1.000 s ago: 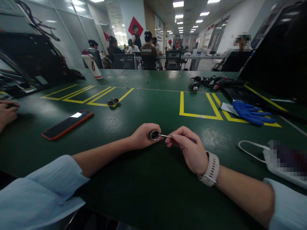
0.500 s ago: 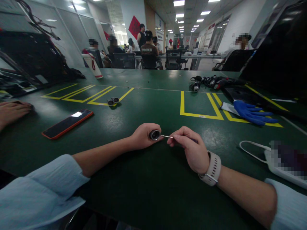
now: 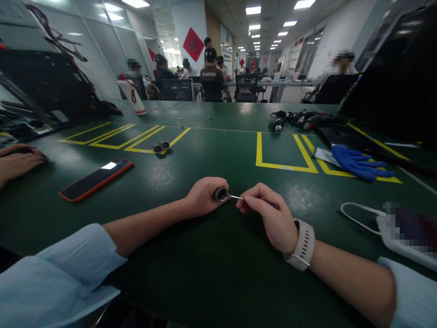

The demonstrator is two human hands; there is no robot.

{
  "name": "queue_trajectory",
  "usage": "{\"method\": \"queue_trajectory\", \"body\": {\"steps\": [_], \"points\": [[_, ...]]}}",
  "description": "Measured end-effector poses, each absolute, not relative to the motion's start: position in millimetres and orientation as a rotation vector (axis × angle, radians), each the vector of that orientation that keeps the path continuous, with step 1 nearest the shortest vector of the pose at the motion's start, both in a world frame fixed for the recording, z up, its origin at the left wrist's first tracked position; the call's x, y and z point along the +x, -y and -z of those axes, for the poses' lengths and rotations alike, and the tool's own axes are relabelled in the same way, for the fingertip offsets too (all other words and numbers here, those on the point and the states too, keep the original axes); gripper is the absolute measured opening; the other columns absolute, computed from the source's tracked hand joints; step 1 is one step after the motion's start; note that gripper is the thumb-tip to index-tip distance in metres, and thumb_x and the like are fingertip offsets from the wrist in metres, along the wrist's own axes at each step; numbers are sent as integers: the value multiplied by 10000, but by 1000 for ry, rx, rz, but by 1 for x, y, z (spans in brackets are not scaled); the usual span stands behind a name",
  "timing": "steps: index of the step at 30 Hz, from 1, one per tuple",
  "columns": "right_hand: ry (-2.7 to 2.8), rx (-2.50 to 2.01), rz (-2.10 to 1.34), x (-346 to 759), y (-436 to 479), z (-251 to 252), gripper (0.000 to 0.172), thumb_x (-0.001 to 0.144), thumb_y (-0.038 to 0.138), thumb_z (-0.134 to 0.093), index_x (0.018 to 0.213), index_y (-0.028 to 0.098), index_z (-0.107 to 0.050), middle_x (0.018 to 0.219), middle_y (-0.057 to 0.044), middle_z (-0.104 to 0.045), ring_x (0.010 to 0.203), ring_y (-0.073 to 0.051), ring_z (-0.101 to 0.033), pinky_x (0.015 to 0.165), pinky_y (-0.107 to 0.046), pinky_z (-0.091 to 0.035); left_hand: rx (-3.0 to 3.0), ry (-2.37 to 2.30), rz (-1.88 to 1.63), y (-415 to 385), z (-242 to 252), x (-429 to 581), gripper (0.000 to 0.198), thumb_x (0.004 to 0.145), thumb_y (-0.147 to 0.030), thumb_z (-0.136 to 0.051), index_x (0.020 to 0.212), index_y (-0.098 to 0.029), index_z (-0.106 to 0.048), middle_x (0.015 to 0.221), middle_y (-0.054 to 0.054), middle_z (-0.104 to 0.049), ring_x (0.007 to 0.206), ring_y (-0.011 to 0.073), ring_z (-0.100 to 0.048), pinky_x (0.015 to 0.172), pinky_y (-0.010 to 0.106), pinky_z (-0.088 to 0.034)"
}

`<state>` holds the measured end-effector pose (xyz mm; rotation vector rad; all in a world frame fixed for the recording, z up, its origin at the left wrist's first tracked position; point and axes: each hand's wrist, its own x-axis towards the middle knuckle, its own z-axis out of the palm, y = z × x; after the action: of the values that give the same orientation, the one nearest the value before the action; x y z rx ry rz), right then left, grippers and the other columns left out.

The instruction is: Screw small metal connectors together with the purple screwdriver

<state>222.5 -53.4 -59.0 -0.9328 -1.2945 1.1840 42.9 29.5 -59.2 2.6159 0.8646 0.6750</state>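
Head camera view, looking down over a green tabletop point(image 3: 205, 255): the wearer's left hand point(image 3: 202, 197) is closed around a small round metal part point(image 3: 220, 194), its dark, hollow end facing the camera and showing on the right side of the fist, beside the thumb. The right hand point(image 3: 268, 212), with a pale watch strap point(image 3: 302, 244) at the wrist, pinches a slim tool point(image 3: 236, 197) between thumb and fingers, its darker handle lying back in the palm. The tool's thin shaft points left and reaches the right edge of the part's rim; whether its tip touches the rim or sits inside cannot be told. Both hands are near the table's front edge, just apart, with the part between them. Farther left lies a phone in a red case point(image 3: 97, 180); beyond it, two similar round pieces point(image 3: 161, 146) rest side by side at yellow tape point(image 3: 139, 150). To the right lies a blue glove point(image 3: 358, 161).
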Motion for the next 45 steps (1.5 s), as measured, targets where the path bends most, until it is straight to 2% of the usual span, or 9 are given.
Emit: {"method": "queue_trajectory", "body": {"steps": [6,15,24,33,41,45], "points": [[1004,-821,-1462,222,46,60,99,800,230,-559,716,178,-568,724,-26,-659,673,-149,-589,635,-307,-456,2480,-800,-762,-29,58,43,203,771,-284,-575,649,-163,-467,603,-31,-474,543,92,-438,521,213,-343],[1365,-1031,-1079,221,57,58,119,830,241,-552,743,183,-608,756,-23,-618,726,-166,-559,697,-345,-431,2681,-930,-706,-28,60,44,131,763,-221,-575,673,-159,-503,611,-28,-487,555,104,-450,535,225,-324],[1007,-829,-1479,223,49,62,109,821,238,-553,726,188,-570,748,-23,-661,693,-152,-584,626,-300,-440,2512,-784,-835,-29,59,43,189,773,-261,-574,654,-158,-469,599,-33,-461,539,91,-427,514,205,-328],[1386,-1045,-1057,220,59,57,124,834,251,-549,749,185,-610,758,-21,-616,719,-163,-554,685,-340,-431,2673,-894,-710,-30,61,43,134,763,-220,-577,674,-157,-499,613,-28,-486,555,102,-447,541,225,-323],[1040,-843,-1426,221,49,61,110,807,234,-559,714,181,-580,715,-22,-651,665,-146,-575,621,-297,-441,2556,-792,-806,-30,58,42,183,773,-263,-561,654,-162,-466,602,-32,-458,543,95,-424,525,216,-327],[981,-811,-1460,220,49,61,109,809,235,-564,714,183,-575,731,-24,-658,673,-145,-581,605,-287,-438,2480,-786,-823,-30,58,43,193,764,-269,-574,649,-163,-459,600,-35,-455,542,91,-421,519,209,-334]]}}
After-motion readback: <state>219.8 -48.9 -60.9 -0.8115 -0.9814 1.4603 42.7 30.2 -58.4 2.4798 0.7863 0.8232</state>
